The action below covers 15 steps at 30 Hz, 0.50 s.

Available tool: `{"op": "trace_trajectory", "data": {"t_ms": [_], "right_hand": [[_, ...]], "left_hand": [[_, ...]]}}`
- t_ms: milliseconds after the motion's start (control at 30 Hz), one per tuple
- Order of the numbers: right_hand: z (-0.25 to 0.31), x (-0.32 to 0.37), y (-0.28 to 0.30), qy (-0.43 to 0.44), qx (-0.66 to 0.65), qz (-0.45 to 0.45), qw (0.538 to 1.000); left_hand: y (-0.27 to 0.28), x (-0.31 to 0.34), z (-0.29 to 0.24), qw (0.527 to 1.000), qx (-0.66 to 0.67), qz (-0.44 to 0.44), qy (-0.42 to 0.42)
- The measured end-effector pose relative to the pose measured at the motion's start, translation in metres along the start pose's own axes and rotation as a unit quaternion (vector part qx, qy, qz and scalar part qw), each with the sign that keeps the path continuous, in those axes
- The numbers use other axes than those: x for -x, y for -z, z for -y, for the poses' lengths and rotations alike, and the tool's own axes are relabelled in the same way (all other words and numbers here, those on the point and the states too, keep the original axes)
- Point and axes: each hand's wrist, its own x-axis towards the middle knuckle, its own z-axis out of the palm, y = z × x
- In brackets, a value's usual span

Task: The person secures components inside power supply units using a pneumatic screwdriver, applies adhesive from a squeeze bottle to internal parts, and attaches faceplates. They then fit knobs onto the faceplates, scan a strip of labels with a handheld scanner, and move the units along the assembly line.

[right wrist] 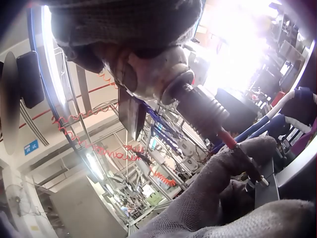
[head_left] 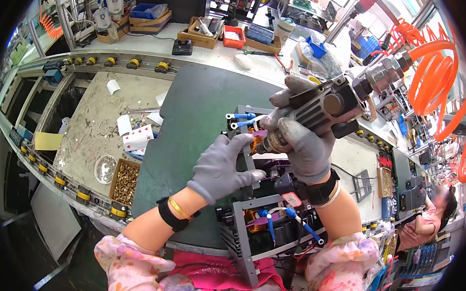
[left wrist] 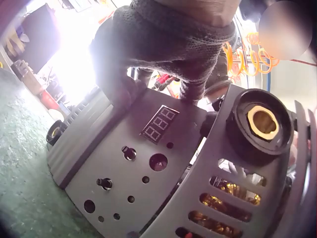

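Note:
The right hand [head_left: 309, 149], in a grey glove, grips a pneumatic driver [head_left: 324, 105] tilted down to the left. In the right wrist view the driver's bit [right wrist: 242, 158] meets the metal edge of a panel beside the left hand's fingers [right wrist: 247, 153]. The gloved left hand [head_left: 218, 168] spreads its index finger and thumb against the farther grey metal unit [head_left: 255, 186]. Seen from the left wrist, that hand [left wrist: 163, 54] rests behind a front panel [left wrist: 138, 173] with a digit display [left wrist: 161, 124]. Blue-sleeved cables [head_left: 242, 117] stick out of the unit.
A second metal unit [head_left: 244, 235] stands nearer the body. Both units are on a green board [head_left: 193, 101]. A box of brass-coloured fasteners [head_left: 126, 181] and a round dish [head_left: 104, 169] lie at left. An orange coiled hose [head_left: 432, 71] hangs at right; another person [head_left: 424, 221] sits beyond.

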Motion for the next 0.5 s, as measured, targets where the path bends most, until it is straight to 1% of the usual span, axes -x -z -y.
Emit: {"op": "trace_trajectory", "data": {"t_ms": [100, 300, 400, 500], "right_hand": [[0.003, 0.001, -0.003, -0.016, 0.032, -0.011, 0.999], [-0.007, -0.005, -0.005, 0.000, 0.026, -0.032, 0.999], [-0.006, -0.004, -0.010, -0.021, 0.023, -0.057, 0.998], [-0.011, -0.003, -0.008, -0.016, 0.037, -0.042, 0.998]], "left_hand": [[-0.002, 0.000, 0.002, 1.000, 0.005, 0.001, -0.001], [-0.004, 0.000, 0.003, 1.000, -0.011, -0.003, -0.006], [-0.002, -0.001, 0.002, 1.000, -0.007, 0.006, 0.002], [-0.003, -0.001, 0.003, 1.000, -0.013, 0.006, -0.002]]}}
